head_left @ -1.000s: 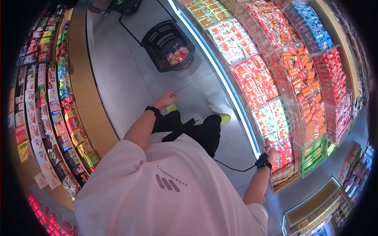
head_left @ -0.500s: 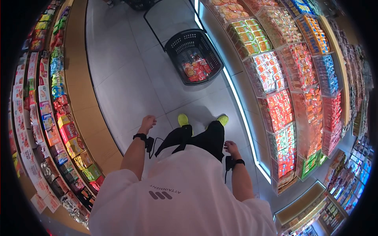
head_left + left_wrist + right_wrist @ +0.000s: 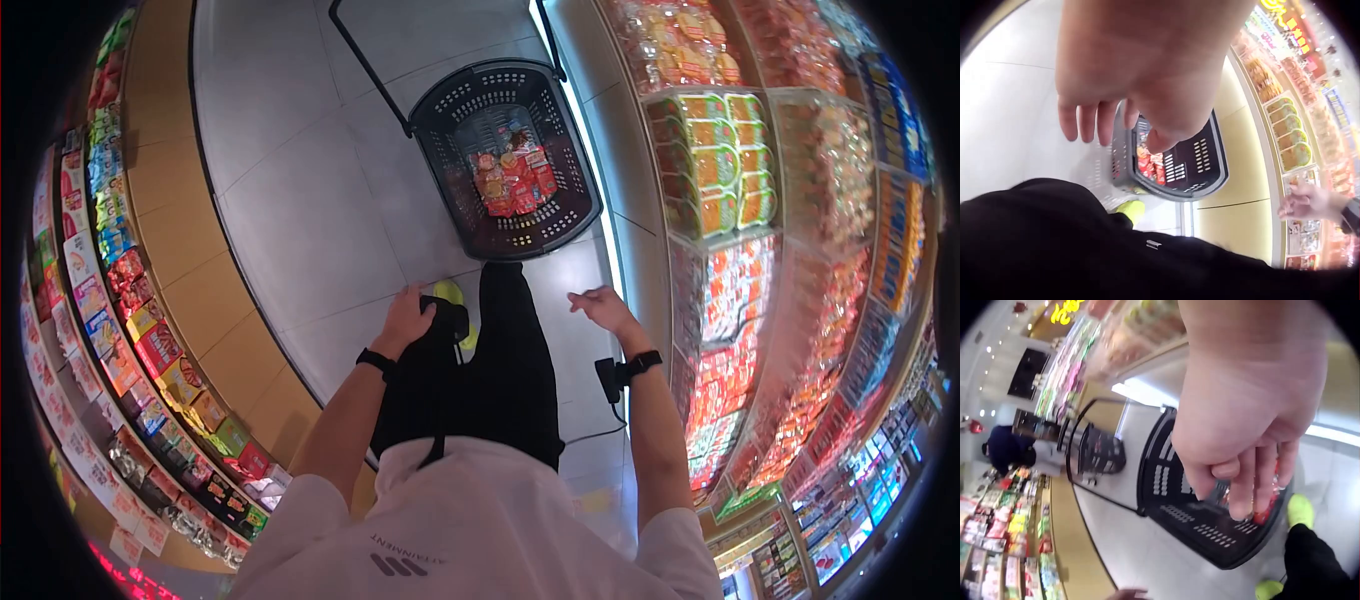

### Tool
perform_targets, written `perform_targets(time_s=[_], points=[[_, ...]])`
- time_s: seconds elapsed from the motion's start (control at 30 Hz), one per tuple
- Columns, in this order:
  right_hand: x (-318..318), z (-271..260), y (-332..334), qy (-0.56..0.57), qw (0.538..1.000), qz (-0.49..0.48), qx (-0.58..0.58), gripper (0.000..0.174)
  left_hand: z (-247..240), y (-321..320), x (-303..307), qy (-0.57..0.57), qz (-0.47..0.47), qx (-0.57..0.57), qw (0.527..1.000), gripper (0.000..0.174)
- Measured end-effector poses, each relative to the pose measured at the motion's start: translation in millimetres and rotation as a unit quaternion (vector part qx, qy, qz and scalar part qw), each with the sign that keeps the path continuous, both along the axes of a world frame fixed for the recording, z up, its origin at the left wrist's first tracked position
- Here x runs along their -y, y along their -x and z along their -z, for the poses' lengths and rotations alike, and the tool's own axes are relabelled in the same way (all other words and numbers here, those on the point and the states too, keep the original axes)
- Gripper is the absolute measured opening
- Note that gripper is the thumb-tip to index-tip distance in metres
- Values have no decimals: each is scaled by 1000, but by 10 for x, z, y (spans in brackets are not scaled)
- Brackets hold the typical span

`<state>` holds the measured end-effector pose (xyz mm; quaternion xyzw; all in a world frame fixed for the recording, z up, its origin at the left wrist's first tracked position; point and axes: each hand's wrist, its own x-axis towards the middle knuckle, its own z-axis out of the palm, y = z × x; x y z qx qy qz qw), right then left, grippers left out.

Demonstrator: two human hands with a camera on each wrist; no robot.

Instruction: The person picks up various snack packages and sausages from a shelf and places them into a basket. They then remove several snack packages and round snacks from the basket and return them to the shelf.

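A black basket point(image 3: 505, 160) with red snack packets point(image 3: 513, 180) inside stands on the floor in the head view, in front of the person's legs. My left hand point(image 3: 407, 318) hangs over the floor below the basket's left side, fingers relaxed and holding nothing; in the left wrist view the hand point(image 3: 1141, 75) has its fingers loosely spread. My right hand point(image 3: 603, 308) is to the lower right of the basket, near the shelf side, empty with fingers loosely bent. In the right wrist view that hand point(image 3: 1247, 425) hides part of the basket point(image 3: 1179, 512).
Bins of packaged snacks point(image 3: 715, 165) line the right side above a lit strip. A shelf with colourful packets point(image 3: 155, 340) runs along the left. Beyond the basket, the right wrist view shows another black basket point(image 3: 1102, 450) and a person in dark clothing point(image 3: 1007, 447).
My right hand has come away from the snack bins and now hangs at the basket's lower right. The basket appears nearer and larger, and my left hand is lower and closer to it.
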<state>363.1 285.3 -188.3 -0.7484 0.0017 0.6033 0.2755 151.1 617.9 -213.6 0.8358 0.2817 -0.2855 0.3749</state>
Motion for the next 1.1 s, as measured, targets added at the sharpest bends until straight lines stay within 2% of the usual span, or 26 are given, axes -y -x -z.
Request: perform_targets(time_s=[0.03,0.13,0.17,0.2,0.23,0.27,0.33,0.37,0.4,0.43,0.47,0.5,0.57,0.6,0.63,0.67,0.7,0.77,0.8,0.83,0.9,0.93,1.0,1.03,1.07,1.1], points=[[-342,276,-168,-47,998,-17,37,43,265,-265,-22,-38,32,103,993,42],[-1181,1314,-622,-111,993,-17,-27,38,945,-1174,-83,-107,110,169,974,41],[-1298,1930,-665,-156,987,-29,1,34,1159,-1471,-123,-115,127,199,965,39],[-1481,2271,-830,-142,981,-110,69,28,1409,-1731,-135,-122,160,151,968,41],[-1609,2683,-952,-67,985,-129,94,27,1695,-1991,-144,-131,193,112,966,43],[-1707,3054,-1132,-5,971,-208,119,31,1977,-2167,-146,-126,193,104,968,43],[-1752,3857,-1307,81,971,-165,151,41,2523,-2383,-137,-186,305,85,930,33],[-1760,4120,-1356,96,969,-147,172,44,2719,-2455,-124,-168,310,75,933,33],[-1720,4474,-1367,76,962,-172,200,50,2839,-2478,-143,-128,367,-53,920,39],[-1704,4693,-1397,123,951,-226,173,53,2924,-2480,-148,-84,417,-179,887,44],[-1631,4721,-1353,130,922,-272,243,56,2943,-2491,-83,-73,415,-187,887,44],[-1550,4930,-1374,128,922,-278,237,56,2885,-2506,9,-104,479,-252,834,48],[-1430,5345,-1353,77,855,-324,397,59,3005,-2554,185,-112,557,-382,729,58],[-1431,5467,-1364,72,858,-322,394,59,2966,-2715,176,-74,546,-407,728,57],[-1440,5559,-1365,35,833,-304,461,59,2894,-2882,147,-36,535,-431,726,56],[-1402,5625,-1295,1,805,-281,522,60,2959,-2909,190,-15,563,-449,694,58],[-1458,5652,-1271,2,811,-275,516,60,3004,-2869,189,-14,567,-455,687,58],[-1548,5716,-1359,41,820,-290,493,57,3071,-2836,213,-44,583,-400,706,52],[-1554,5718,-1366,62,802,-307,508,56,3139,-2897,217,-29,580,-396,711,42],[-1586,5689,-1398,60,804,-304,508,56,3394,-2842,270,-32,580,-399,710,42],[-1626,5507,-1478,98,864,-313,381,75,4069,-2546,441,29,505,-532,679,28],[-1640,5451,-1503,111,858,-331,376,78,4208,-2513,408,31,504,-533,679,28],[-1606,5485,-1519,146,852,-361,350,70,4385,-2491,257,80,551,-364,746,21],[-1587,5533,-1523,180,845,-385,325,63,4286,-2588,164,101,569,-273,769,18],[-1546,5572,-1508,189,829,-410,330,60,4176,-2695,138,100,576,-269,766,18],[-1535,5540,-1549,195,830,-405,330,60,3731,-3003,65,81,572,-229,784,20]])
